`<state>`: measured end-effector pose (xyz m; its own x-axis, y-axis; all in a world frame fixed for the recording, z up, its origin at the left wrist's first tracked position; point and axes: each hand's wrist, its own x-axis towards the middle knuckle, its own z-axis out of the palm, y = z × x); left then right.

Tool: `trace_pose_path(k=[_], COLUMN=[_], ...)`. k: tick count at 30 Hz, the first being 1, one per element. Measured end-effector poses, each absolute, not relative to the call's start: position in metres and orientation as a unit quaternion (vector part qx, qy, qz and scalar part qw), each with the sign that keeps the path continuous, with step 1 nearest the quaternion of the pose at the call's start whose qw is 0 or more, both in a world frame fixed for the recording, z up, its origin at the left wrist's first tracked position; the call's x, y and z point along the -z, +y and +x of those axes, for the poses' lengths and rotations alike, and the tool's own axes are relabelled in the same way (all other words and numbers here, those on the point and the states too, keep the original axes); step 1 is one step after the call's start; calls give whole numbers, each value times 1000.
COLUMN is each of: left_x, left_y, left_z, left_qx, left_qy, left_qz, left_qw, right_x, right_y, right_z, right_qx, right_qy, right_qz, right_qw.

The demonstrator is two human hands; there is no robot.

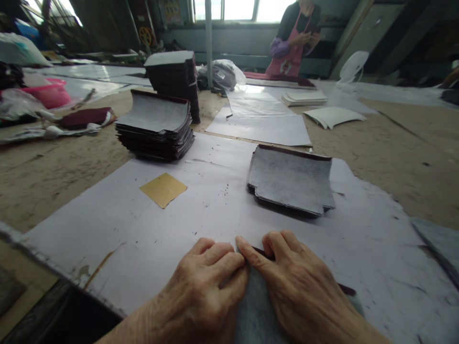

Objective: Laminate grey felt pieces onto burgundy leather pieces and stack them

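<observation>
A grey-backed sheet (257,306) with a dark maroon edge lies at the near edge of the white paper, partly covered by both hands. My left hand (208,282) is closed, its curled fingers gripping the sheet's far left corner. My right hand (297,277) presses along the far edge, with the index finger stretched toward the left fingertips and the other fingers bent over the maroon strip. Both sets of fingertips nearly meet at the corner. Beyond my right hand is a low stack of similar grey-backed pieces (292,179) with notched corners.
A taller stack of pieces (156,124) stands back left, before another high stack (172,76). A gold-coloured square card (163,189) lies on the white paper (118,215). White sheets (261,122) and a pink basin (50,93) sit farther off. A person in a pink apron (289,50) stands behind.
</observation>
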<state>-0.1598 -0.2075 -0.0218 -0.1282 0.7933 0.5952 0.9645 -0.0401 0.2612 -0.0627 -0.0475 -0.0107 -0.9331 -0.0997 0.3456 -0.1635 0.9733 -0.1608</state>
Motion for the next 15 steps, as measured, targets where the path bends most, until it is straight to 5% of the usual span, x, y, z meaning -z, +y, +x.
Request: trace_pose_path(k=[7, 15], left_x=[-3, 12], left_y=[-213, -218], left_z=[-158, -162], left_qx=[271, 298], left_qy=[-712, -719], left_qz=[-646, -608], left_qw=[46, 155], right_x=[6, 1], right_y=[-35, -43], right_z=[-56, -53], right_qx=[-201, -199], right_qy=[-954, -959], right_qz=[-8, -70], right_qw=[222, 189])
